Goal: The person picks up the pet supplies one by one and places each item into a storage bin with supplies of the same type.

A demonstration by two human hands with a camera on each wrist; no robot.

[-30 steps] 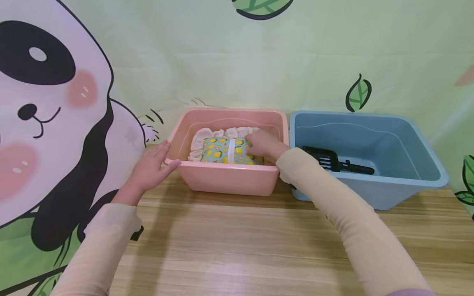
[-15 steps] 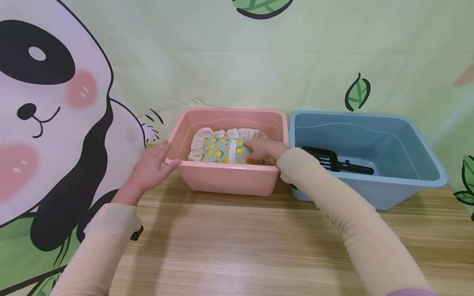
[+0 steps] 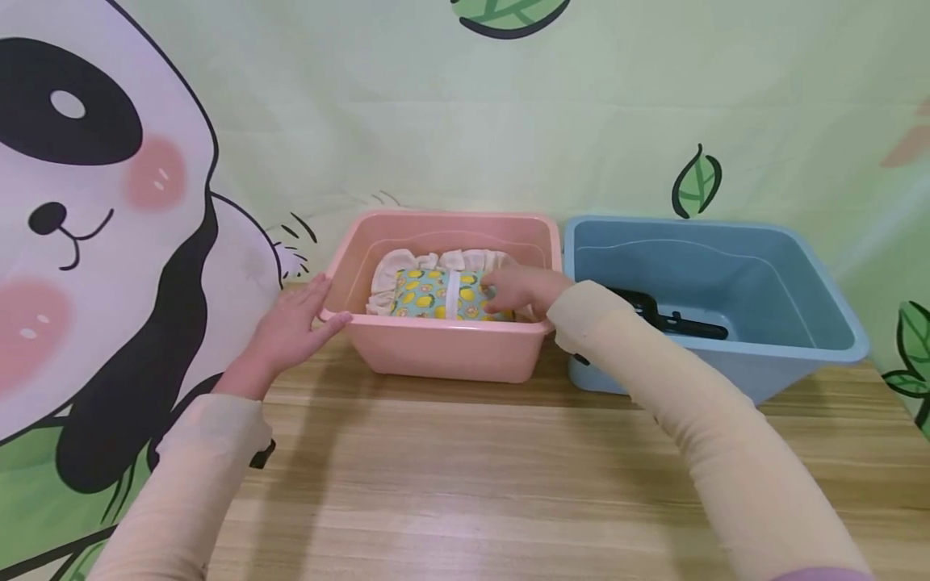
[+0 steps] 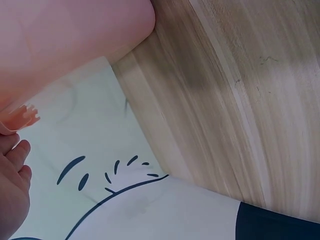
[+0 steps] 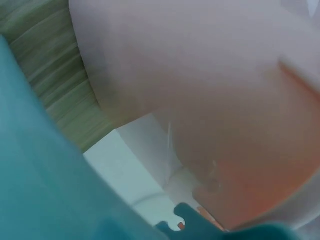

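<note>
A folded lemon-print cloth (image 3: 421,292) with a white band (image 3: 453,295) round it lies in the pink bin (image 3: 443,349). White ruffled fabric (image 3: 395,262) shows behind and left of it; whether both are one piece I cannot tell. My right hand (image 3: 526,289) reaches over the bin's right side, bent fingers touching the cloth's right end. Whether they pinch it is not visible. My left hand (image 3: 291,327) rests on the bin's left rim, fingers straight and thumb along the front edge; some of its fingers (image 4: 19,155) show in the left wrist view. The right wrist view shows no cloth.
A blue bin (image 3: 814,351) stands just right of the pink one, with a black slotted scoop (image 3: 693,327) inside, partly behind my right sleeve. Both bins are on a wooden table (image 3: 429,460), against a backdrop (image 3: 407,121) printed with a panda and leaves.
My right hand has shifted slightly right over the cloth's right end, uncovering more of the white ruffle behind. The left hand stays on the rim. The head view has turned a little.
</note>
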